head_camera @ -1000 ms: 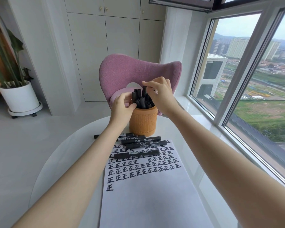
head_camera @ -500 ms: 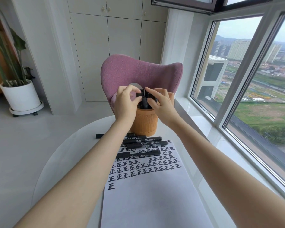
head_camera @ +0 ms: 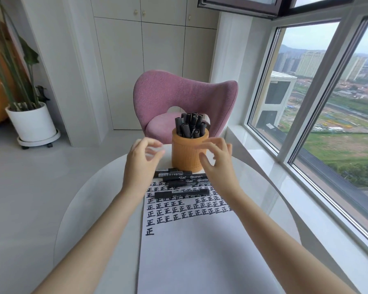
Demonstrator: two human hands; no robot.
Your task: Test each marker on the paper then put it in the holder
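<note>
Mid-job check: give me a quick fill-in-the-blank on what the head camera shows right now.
1. The stored markers stand in an ____ holder.
2. The left hand and right hand both hold ____.
3. The nearest loose marker lies on the ____.
4. The chair behind the table is ____.

Missing words: orange; nothing; paper; pink.
</note>
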